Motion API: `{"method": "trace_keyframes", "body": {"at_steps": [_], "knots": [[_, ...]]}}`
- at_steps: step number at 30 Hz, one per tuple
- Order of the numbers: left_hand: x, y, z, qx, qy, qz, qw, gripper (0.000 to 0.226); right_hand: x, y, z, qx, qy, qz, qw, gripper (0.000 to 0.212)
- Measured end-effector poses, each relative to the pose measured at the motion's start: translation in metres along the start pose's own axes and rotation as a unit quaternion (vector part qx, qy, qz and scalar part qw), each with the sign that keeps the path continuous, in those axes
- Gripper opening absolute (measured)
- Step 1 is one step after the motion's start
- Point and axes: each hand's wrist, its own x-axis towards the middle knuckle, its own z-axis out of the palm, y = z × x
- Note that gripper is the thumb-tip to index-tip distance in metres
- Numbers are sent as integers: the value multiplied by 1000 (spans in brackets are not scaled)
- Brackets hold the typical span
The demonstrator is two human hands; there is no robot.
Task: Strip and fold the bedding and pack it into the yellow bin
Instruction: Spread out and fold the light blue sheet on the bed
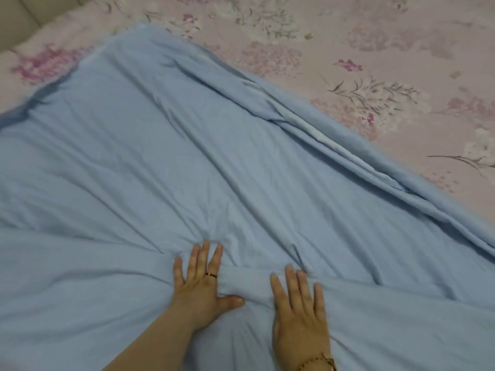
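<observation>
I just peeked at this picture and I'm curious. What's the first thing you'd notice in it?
First you'd notice the big blue sheet, wrinkled and spread across most of the picture. Near the bottom middle, the left hand and right hand press flat on it, fingers straight, with a ridge of cloth bunched between them. Behind it, at the top and right, lies the pink flowered bedding.

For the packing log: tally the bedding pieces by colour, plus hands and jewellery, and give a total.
Blue bedding: 1, the blue sheet
Pink floral bedding: 1, the floral sheet beneath it
Hands: 2, left hand and right hand, both flat on the blue sheet
Jewellery: 2, ring and bracelet
Total: 6
</observation>
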Motion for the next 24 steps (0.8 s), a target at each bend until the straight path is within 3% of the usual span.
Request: {"method": "trace_keyframes", "body": {"at_steps": [2, 3, 9, 12, 15, 17, 18, 20, 22, 24], "knots": [[5, -6, 12, -15, -14, 8, 1000, 109, 5, -3, 10, 14, -7, 40, 999, 70], [6, -6, 14, -25, -25, 16, 999, 107, 5, -3, 12, 5, 1, 45, 999, 68], [6, -4, 8, -89, -26, 58, 994, 124, 20, -10, 4, -69, 35, 38, 996, 63], [7, -6, 10, -102, -41, 101, 989, 125, 27, -12, 3, -83, 21, 50, 995, 78], [2, -12, -44, -84, -119, 107, 984, 98, 31, -27, -4, -95, 14, 80, 992, 83], [-3, -31, -85, -95, -158, 215, 959, 74, 33, -48, -10, -93, -18, 121, 988, 56], [-5, -62, -102, -109, -151, 229, 956, 62, 40, -66, -11, -97, -31, 148, 984, 45], [-8, -136, -123, -101, 11, 244, 964, 39, 64, -101, -16, -65, -30, 197, 978, 33], [-17, -226, -134, -74, 141, 191, 969, 39, 80, -147, -3, -45, 2, 181, 983, 52], [-24, -315, -143, -60, 159, 57, 984, 46, 93, -214, 12, -5, -28, 80, 996, 89]]}}
